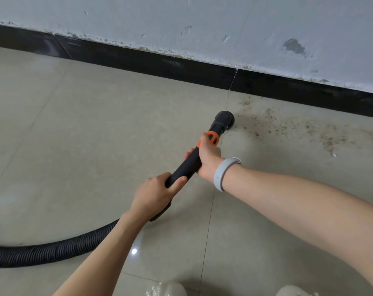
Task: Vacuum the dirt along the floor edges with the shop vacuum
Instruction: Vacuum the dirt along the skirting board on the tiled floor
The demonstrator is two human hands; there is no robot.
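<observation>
I see the beige tiled floor filling most of the view, with a pale chipped wall at the far side and a black baseboard running along its foot from far left down to the right. A dark ribbed hose lies on the floor at the near left and curves up into the black wand, which slants from the middle of the view up and to the right. Both of my forearms reach in from the near edge. My left hand grips the near end of the wand where the hose joins it, fingers curled round the tube. My right hand grips the wand farther up, just below its orange collar, fingers wrapped round it and mostly hidden behind the tube; a grey wristband sits on that wrist. Beyond the right hand, the round black nozzle sits at the floor near the baseboard, though I cannot tell whether it touches. The dirt, brown specks and crumbs, spreads on the floor just right of the nozzle, along the baseboard, well apart from both hands. A small white fleck lies at its near right edge.
</observation>
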